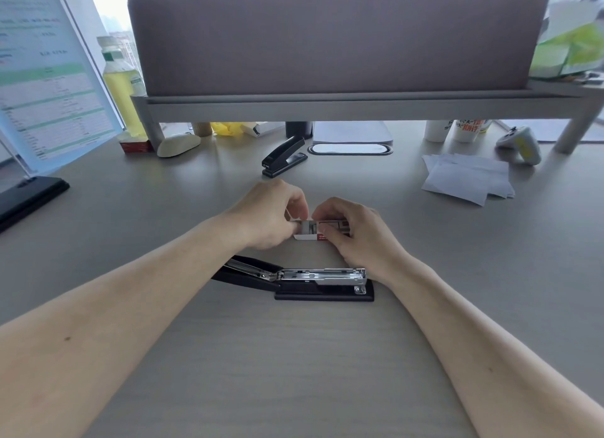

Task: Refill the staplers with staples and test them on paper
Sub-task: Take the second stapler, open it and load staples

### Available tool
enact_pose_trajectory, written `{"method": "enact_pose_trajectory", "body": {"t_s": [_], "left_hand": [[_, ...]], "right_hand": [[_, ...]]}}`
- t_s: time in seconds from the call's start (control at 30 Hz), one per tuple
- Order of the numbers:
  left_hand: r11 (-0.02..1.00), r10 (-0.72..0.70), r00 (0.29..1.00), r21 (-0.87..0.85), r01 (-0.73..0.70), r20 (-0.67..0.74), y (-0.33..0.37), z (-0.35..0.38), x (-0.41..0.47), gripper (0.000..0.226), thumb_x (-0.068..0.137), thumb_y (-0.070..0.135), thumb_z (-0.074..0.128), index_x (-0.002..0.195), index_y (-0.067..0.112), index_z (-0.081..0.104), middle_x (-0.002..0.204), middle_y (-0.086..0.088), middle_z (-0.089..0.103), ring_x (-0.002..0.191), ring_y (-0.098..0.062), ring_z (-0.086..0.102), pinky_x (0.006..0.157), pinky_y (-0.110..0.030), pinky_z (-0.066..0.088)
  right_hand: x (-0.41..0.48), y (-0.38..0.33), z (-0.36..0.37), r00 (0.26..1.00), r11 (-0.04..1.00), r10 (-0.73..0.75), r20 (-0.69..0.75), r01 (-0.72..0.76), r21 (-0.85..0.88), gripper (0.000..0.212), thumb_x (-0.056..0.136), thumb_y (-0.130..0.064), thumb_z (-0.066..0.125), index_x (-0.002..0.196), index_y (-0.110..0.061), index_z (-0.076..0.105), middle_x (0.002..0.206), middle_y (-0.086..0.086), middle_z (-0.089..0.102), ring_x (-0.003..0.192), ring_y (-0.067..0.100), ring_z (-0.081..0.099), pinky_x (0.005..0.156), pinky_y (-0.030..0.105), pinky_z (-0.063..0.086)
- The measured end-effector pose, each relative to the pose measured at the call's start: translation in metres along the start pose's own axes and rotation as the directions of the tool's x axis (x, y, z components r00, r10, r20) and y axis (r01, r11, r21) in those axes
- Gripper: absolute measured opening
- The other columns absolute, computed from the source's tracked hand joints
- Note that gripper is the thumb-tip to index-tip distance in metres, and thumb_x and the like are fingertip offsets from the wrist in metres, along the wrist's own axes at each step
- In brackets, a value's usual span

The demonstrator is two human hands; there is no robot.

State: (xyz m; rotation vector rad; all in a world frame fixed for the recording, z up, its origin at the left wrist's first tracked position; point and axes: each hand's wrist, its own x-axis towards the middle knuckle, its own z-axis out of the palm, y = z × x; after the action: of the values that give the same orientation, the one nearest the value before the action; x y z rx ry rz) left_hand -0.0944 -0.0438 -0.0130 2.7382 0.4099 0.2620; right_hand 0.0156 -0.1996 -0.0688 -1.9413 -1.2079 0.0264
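Two black staplers lie on the pale, wood-grained desk [294, 356]. The near stapler [323, 279] is at the middle, close to the person, with its long axis running left to right. Its base is flat, its nose points right, and its top arm is swung back to the left, so the metal magazine is bare. Just beyond it lies a small staple box [322, 230], also lengthwise left to right.

Both hands are curled round this box. The left hand [271, 213] pinches the white inner tray at the box's left end. The right hand [356, 231] grips the red-and-white sleeve from the right, thumb on the near side.

Farther back the second stapler [284, 156] is closed and set on a diagonal, nose toward the near left. A loose pile of white paper [467, 179] lies well apart to the right, near a game controller [519, 142] and paper cups [464, 130].

A grey shelf riser [327, 106] spans the desk's back under a fabric panel [327, 39]. To the left are a bottle [119, 78] of yellow liquid and a tilted printed sign [49, 78]. Bright windows show behind.
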Motion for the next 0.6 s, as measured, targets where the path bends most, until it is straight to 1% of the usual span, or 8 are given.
{"method": "enact_pose_trajectory", "body": {"t_s": [0.1,0.17,0.27,0.33,0.4,0.47,0.53,0.6], "left_hand": [[1.0,-0.021,1.0,0.011,0.021,-0.015,0.0,0.0,0.0,0.014,0.084,0.023,0.083,0.083,0.029,0.07,0.08,0.016,0.064,0.074,0.001,0.056,0.061,-0.011,0.036],[1.0,-0.024,0.999,0.016,0.025,-0.041,0.002,-0.001,0.001,0.015,0.085,0.025,0.082,0.08,0.03,0.069,0.077,0.019,0.059,0.073,0.003,0.053,0.063,-0.012,0.039],[0.999,-0.03,0.999,-0.02,0.03,-0.021,0.004,-0.003,0.001,0.017,0.087,0.028,0.081,0.077,0.03,0.068,0.071,0.016,0.063,0.067,0.001,0.057,0.06,-0.013,0.039],[0.999,-0.041,0.999,-0.012,0.041,0.004,0.006,-0.004,0.002,0.015,0.089,0.028,0.079,0.079,0.028,0.067,0.073,0.015,0.064,0.069,-0.003,0.058,0.058,-0.013,0.037],[0.998,-0.06,0.998,-0.009,0.06,0.017,0.005,-0.006,0.003,0.012,0.092,0.026,0.075,0.082,0.026,0.067,0.076,0.013,0.064,0.073,-0.007,0.058,0.062,-0.017,0.04],[0.996,-0.082,0.996,-0.043,0.083,0.026,0.004,-0.01,0.004,0.009,0.094,0.024,0.072,0.086,0.023,0.068,0.08,0.009,0.066,0.078,-0.012,0.06,0.07,-0.024,0.045],[0.991,-0.094,0.995,-0.088,0.097,0.03,0.002,-0.013,0.006,0.007,0.096,0.022,0.07,0.089,0.02,0.069,0.083,0.007,0.066,0.082,-0.015,0.06,0.077,-0.028,0.047],[0.99,-0.098,0.995,-0.1,0.1,0.021,0.003,-0.013,0.008,0.007,0.096,0.021,0.069,0.089,0.02,0.068,0.082,0.007,0.065,0.082,-0.016,0.059,0.077,-0.029,0.046]], "right_hand": [[0.0,0.0,0.0,1.0,1.0,-0.012,0.005,0.012,-0.002,0.017,0.096,-0.01,0.067,0.106,-0.022,0.074,0.098,-0.013,0.077,0.096,0.007,0.068,0.079,0.0,0.04],[0.0,0.001,0.001,1.0,1.0,-0.025,0.004,0.025,-0.013,0.017,0.096,-0.01,0.067,0.105,-0.022,0.075,0.098,-0.012,0.078,0.097,0.007,0.068,0.081,0.001,0.039],[-0.001,0.0,0.001,1.0,1.0,-0.008,-0.005,0.008,0.004,0.016,0.096,-0.011,0.067,0.107,-0.021,0.074,0.096,-0.014,0.076,0.095,0.004,0.067,0.081,0.0,0.04],[-0.001,0.0,0.001,1.0,1.0,0.012,-0.012,-0.011,0.012,0.015,0.096,-0.012,0.067,0.108,-0.02,0.073,0.096,-0.015,0.074,0.094,0.003,0.066,0.079,-0.002,0.04],[-0.001,0.0,0.001,1.0,1.0,0.02,-0.009,-0.02,0.003,0.016,0.097,-0.013,0.067,0.11,-0.02,0.074,0.098,-0.014,0.074,0.095,0.003,0.065,0.079,-0.003,0.039],[0.0,0.0,0.001,1.0,1.0,0.025,-0.004,-0.025,0.002,0.017,0.097,-0.014,0.067,0.111,-0.02,0.074,0.101,-0.014,0.075,0.097,0.002,0.065,0.079,-0.004,0.038],[0.0,0.001,0.001,1.0,0.999,0.031,-0.006,-0.031,0.01,0.017,0.097,-0.015,0.067,0.112,-0.023,0.073,0.102,-0.015,0.075,0.097,0.001,0.065,0.08,-0.004,0.038],[0.0,0.002,0.001,0.999,0.999,0.038,-0.009,-0.038,0.024,0.018,0.097,-0.014,0.068,0.112,-0.024,0.072,0.101,-0.017,0.074,0.097,-0.001,0.066,0.081,-0.004,0.038]]}}
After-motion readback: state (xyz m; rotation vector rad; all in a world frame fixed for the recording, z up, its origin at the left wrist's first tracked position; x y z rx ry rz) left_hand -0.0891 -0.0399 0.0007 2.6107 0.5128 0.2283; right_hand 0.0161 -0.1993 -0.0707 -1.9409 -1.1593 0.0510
